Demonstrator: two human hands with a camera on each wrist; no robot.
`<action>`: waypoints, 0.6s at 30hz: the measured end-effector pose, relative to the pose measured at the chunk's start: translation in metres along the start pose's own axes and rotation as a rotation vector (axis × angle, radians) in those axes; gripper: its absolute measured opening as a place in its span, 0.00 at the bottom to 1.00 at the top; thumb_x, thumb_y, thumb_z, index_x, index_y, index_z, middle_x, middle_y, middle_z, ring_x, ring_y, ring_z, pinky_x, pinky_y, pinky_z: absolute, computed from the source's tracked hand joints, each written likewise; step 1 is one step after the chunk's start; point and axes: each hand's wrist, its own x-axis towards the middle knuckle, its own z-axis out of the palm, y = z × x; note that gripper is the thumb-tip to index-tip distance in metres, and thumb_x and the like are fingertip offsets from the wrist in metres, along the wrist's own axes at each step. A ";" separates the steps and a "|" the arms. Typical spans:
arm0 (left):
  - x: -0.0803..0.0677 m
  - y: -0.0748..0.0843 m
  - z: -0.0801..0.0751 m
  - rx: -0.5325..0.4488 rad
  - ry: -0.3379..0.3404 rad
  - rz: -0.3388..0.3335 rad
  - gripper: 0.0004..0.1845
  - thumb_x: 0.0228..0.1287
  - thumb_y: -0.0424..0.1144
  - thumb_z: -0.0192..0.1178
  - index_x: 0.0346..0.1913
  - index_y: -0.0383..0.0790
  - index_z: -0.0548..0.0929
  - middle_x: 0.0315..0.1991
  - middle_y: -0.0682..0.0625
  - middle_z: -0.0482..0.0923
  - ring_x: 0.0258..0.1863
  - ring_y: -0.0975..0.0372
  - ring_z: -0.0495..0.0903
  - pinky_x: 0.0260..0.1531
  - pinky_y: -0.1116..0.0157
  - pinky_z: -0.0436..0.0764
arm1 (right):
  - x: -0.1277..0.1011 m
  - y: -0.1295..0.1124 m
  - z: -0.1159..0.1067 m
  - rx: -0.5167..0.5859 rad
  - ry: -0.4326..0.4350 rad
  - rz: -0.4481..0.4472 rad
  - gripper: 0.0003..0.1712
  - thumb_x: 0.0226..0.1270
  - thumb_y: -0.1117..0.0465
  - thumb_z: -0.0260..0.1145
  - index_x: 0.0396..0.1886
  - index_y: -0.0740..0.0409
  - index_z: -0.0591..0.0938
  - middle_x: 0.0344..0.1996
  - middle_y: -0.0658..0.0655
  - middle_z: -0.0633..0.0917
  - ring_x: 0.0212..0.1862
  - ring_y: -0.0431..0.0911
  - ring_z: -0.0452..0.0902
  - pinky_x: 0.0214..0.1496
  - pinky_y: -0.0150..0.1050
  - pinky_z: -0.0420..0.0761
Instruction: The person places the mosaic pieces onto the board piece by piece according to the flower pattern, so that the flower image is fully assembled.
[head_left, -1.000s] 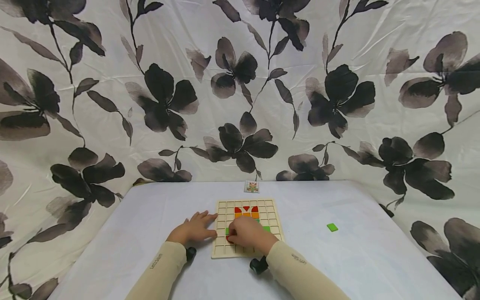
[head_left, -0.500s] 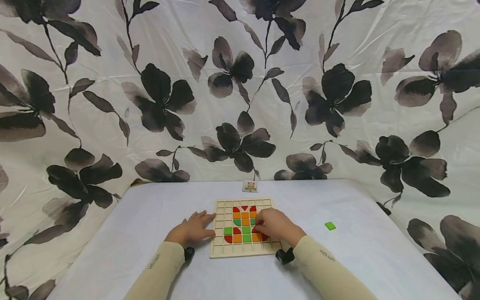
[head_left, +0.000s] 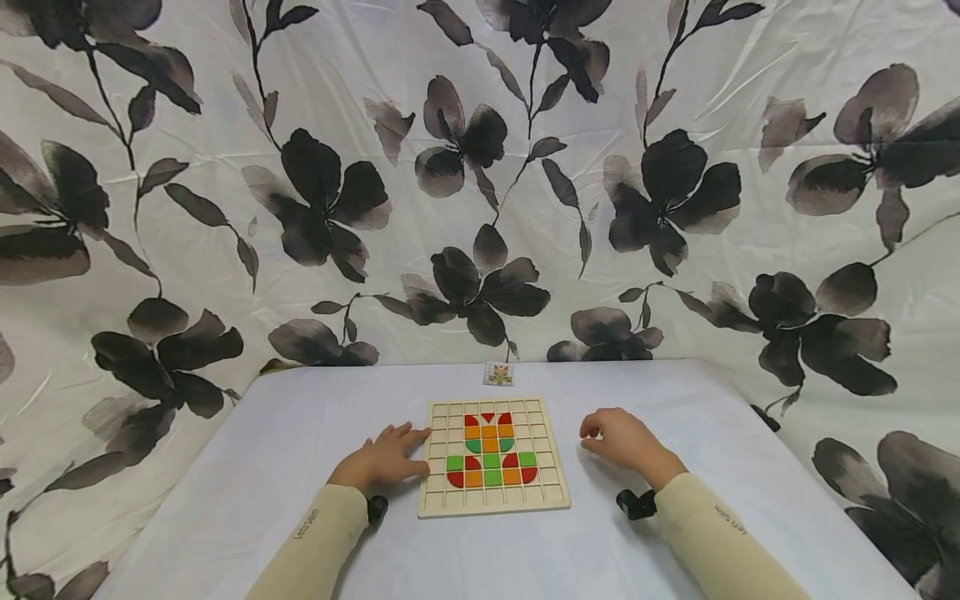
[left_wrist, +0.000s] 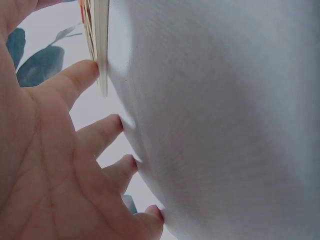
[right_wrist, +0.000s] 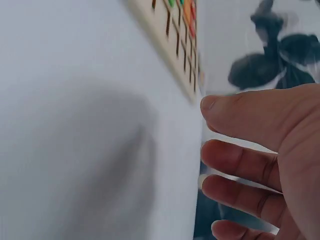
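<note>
A pale wooden grid board (head_left: 442, 500) lies on the table, with red, orange and green tiles set in its squares in a symmetrical pattern. My left hand (head_left: 384, 458) spreads its fingers at the board's left side; in the left wrist view a fingertip (left_wrist: 90, 70) touches the board's edge (left_wrist: 102, 50). To the right of the board, my right hand (head_left: 622, 435) hovers with loosely curled fingers and nothing visible in them. In the right wrist view its thumb (right_wrist: 240, 112) extends toward the board's corner. The loose green tile is hidden behind my right hand.
A small card (head_left: 498, 373) printed with a coloured pattern lies behind the board, near the table's far edge. The white-covered table (head_left: 300, 400) meets a floral cloth backdrop (head_left: 480, 167). Dark cameras (head_left: 636, 504) sit at both wrists.
My right hand has left the board, moving from its lower left across its right side and out over the table. The tile pattern is uncovered, the loose green tile covered. My left hand stays put.
</note>
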 end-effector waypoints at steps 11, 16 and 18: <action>-0.002 0.002 -0.001 0.004 -0.005 -0.006 0.38 0.58 0.53 0.58 0.72 0.48 0.65 0.74 0.37 0.58 0.73 0.36 0.51 0.65 0.30 0.50 | -0.026 0.052 -0.020 -0.007 -0.040 0.137 0.12 0.60 0.57 0.69 0.42 0.56 0.85 0.36 0.54 0.84 0.38 0.47 0.77 0.44 0.48 0.79; -0.003 0.003 -0.002 0.009 -0.005 -0.006 0.38 0.59 0.53 0.59 0.72 0.48 0.65 0.73 0.37 0.58 0.73 0.36 0.51 0.65 0.30 0.50 | -0.035 0.070 -0.026 0.005 -0.058 0.204 0.15 0.59 0.58 0.66 0.45 0.60 0.84 0.36 0.56 0.83 0.36 0.47 0.76 0.41 0.48 0.79; -0.003 0.003 -0.002 0.008 -0.004 -0.005 0.38 0.59 0.52 0.59 0.72 0.48 0.65 0.73 0.37 0.58 0.73 0.35 0.51 0.65 0.30 0.51 | -0.039 0.075 -0.027 -0.002 -0.060 0.227 0.17 0.59 0.58 0.66 0.46 0.62 0.84 0.37 0.58 0.84 0.36 0.48 0.77 0.40 0.49 0.79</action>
